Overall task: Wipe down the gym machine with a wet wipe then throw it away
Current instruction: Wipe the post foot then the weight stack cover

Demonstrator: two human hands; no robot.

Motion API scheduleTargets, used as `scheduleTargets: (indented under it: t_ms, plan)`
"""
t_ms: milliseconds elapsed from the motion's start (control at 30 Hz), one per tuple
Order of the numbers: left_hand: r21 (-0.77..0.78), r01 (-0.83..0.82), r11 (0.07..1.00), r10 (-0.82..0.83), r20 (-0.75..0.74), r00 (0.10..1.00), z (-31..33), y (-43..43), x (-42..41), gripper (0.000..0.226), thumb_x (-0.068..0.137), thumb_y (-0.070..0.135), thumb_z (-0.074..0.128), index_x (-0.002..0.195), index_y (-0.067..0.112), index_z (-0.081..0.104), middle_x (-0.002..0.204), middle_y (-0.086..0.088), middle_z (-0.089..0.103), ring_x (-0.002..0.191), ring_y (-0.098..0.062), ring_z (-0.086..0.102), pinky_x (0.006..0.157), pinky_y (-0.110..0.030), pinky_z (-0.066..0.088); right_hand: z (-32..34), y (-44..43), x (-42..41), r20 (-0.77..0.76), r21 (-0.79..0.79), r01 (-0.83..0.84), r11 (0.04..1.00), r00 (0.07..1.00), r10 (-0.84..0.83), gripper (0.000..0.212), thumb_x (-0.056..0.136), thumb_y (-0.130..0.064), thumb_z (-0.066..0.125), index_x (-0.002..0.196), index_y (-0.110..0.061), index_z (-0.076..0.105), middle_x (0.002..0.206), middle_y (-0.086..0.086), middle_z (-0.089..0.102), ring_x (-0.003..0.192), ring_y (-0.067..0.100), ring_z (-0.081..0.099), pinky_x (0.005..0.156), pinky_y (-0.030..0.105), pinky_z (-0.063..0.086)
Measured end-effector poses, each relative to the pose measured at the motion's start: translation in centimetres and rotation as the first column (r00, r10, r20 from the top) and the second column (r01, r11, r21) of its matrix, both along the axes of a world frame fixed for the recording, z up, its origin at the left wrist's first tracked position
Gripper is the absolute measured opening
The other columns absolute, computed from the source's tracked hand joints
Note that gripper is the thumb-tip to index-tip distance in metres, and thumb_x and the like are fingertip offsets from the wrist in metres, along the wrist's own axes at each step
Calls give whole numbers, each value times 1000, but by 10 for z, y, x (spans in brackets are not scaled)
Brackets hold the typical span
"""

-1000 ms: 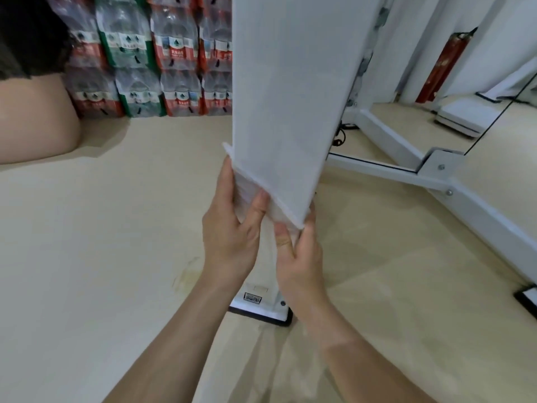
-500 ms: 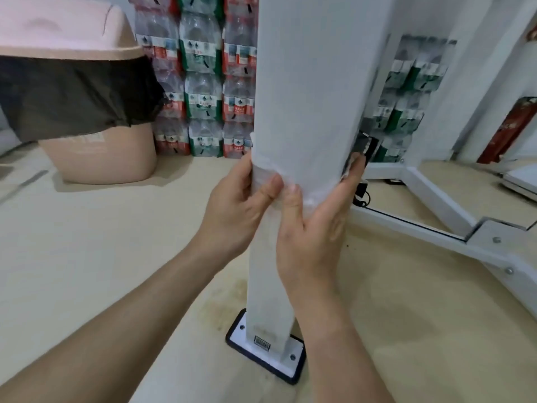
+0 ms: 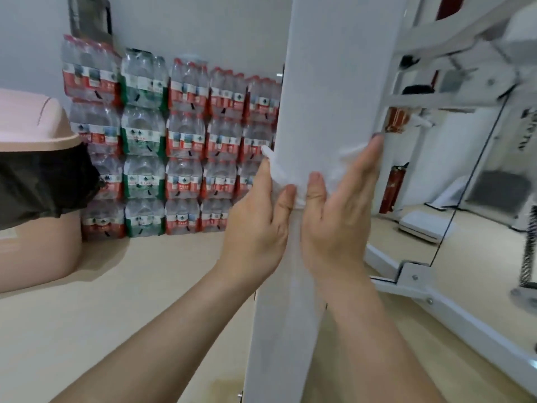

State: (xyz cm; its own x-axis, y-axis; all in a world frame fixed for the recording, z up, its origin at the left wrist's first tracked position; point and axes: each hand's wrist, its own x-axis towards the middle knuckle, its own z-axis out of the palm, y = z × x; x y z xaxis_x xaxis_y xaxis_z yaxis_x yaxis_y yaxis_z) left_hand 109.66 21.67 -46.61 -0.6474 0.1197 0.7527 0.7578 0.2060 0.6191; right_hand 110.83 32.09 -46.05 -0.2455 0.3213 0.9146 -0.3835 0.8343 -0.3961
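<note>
Fingers [image 3: 263, 181] and thumb of the left hand [image 3: 255, 228] clamp the wet wipe [image 3: 280, 175] to the left edge of the gym machine's white post [image 3: 334, 82], while the right hand [image 3: 337, 216] presses it with straight, spread fingers against the right edge.

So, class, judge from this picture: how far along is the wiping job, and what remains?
Done: the wet wipe is out and wrapped round the white post. In hand: the left hand grips it and the right hand presses it flat there. Left: finishing the machine frame (wiped areas don't show), then dropping the wipe in the pink bin.
</note>
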Motion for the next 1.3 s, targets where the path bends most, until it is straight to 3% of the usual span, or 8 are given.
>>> scheduleTargets:
  t_ms: [267, 434, 667, 934, 1034, 1134, 1201, 1301]
  plan:
    - [-34, 168, 985, -166, 57, 984, -34, -22, -9, 43, 98, 33, 40, 138, 22, 49, 103, 6, 69, 88, -10, 64, 63, -1, 34, -5, -19, -1, 1, 451, 359, 817, 915, -403, 60, 104, -34, 24, 149, 6, 13, 158, 23, 12, 149, 35, 6, 121, 49, 9]
    - [106, 299, 948, -303, 24, 953, 7, -42, -27, 51, 87, 4, 42, 109, 46, 61, 97, 46, 58, 95, 18, 57, 76, 0, 39, 49, -41, -11, -52, 740, 343, 579, 887, -460, 58, 104, -38, 20, 150, -3, 21, 157, 11, 20, 149, 24, 12, 120, 46, 11]
    - [18, 409, 912, -406, -81, 910, 62, -28, -33, 48, 99, 35, 41, 146, 33, 36, 141, 19, 41, 132, -4, 38, 105, -23, 35, 162, -11, -3, -146, 670, 574, 470, 723, -675, 72, 100, -46, 25, 151, 1, 9, 160, 18, 12, 148, 25, 3, 122, 44, 6]
    - [65, 422, 904, -422, -22, 906, 80, -27, -27, 54, 90, 30, 32, 141, 46, 23, 137, 55, 18, 132, 25, 15, 102, 3, 15, 149, -6, -3, -181, 823, 436, 364, 809, -559, 63, 102, -40, 34, 152, -5, 18, 163, 8, 5, 150, 26, 14, 121, 45, 14]
    - [-73, 402, 913, -406, -38, 913, 90, -27, -20, 66, 87, 37, 30, 142, 49, -5, 150, 41, 7, 133, 26, 0, 101, 5, 6, 196, -1, -1, -145, 687, 522, 506, 780, -609, 69, 101, -47, 22, 152, -2, 12, 161, 12, 7, 150, 26, 6, 122, 41, 4]
    - [-272, 293, 917, -321, -64, 945, 98, -26, -18, 85, 78, 33, 42, 155, 24, 6, 146, -10, 46, 127, -19, 52, 90, -14, 43, 194, -12, -3, -87, 552, 555, 623, 781, -619, 67, 103, -46, 17, 152, -1, 11, 162, 14, 5, 151, 26, 3, 123, 41, 4]
    - [-252, 224, 942, -257, -109, 960, 106, -25, -16, 77, 76, 29, 43, 150, 19, 27, 131, -15, 58, 104, -28, 62, 67, -24, 53, 177, -20, -5, -65, 454, 553, 698, 802, -593, 64, 104, -44, 15, 154, -3, 10, 163, 12, 4, 151, 25, 4, 122, 43, 6]
    - [-133, 278, 951, -302, -215, 929, 119, -27, -23, 81, 76, 17, 52, 151, 28, 26, 137, -8, 45, 110, -17, 46, 82, -16, 45, 160, -27, -2, -19, 405, 445, 799, 877, -479, 64, 105, -44, 16, 153, -2, 16, 163, 10, 7, 151, 25, 7, 121, 41, 5]
